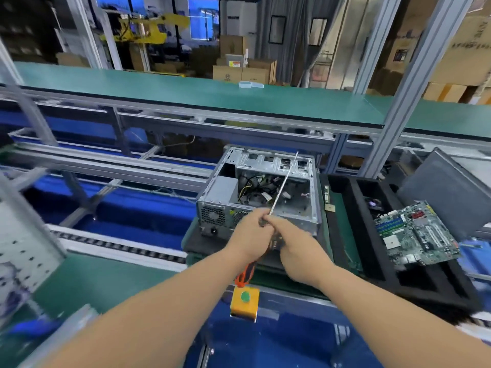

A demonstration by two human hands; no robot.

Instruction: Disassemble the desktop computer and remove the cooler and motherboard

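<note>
At frame centre, both hands meet over the near edge of the open silver sheet-metal desktop computer case point(256, 192), which sits on a dark foam pad on the green workbench mat point(87, 277). Left hand point(251, 235) has fingers curled round the long screwdriver with black-and-orange handle point(249, 269); handle end sticks out below the wrist toward 7 o'clock, thin steel shaft runs up toward 1 o'clock across the case opening. Right hand point(295, 248) touches the left hand at the shaft base, fingers curled in at the screwdriver; exact pinch blurred, can't tell how tight. Case interior: loose black, yellow and white cables; grey power supply box point(223, 192) at the left side, vent grille facing the person. Green rectangular motherboard with slots and connectors point(417, 235) lies out of the case at 3 o'clock, resting tilted on the black foam compartment tray point(353, 251). Dark round part point(373, 203) in a tray compartment just above the board, possibly the cooler, too small to tell. Yellow box with green round button point(244, 301) on the bench edge at 6 o'clock, just below the screwdriver handle. Grey flat metal panel point(446, 187) at 2 o'clock, leaning beyond the tray. Small clear plastic box point(251, 85) on the far green shelf at 12 o'clock.
</note>
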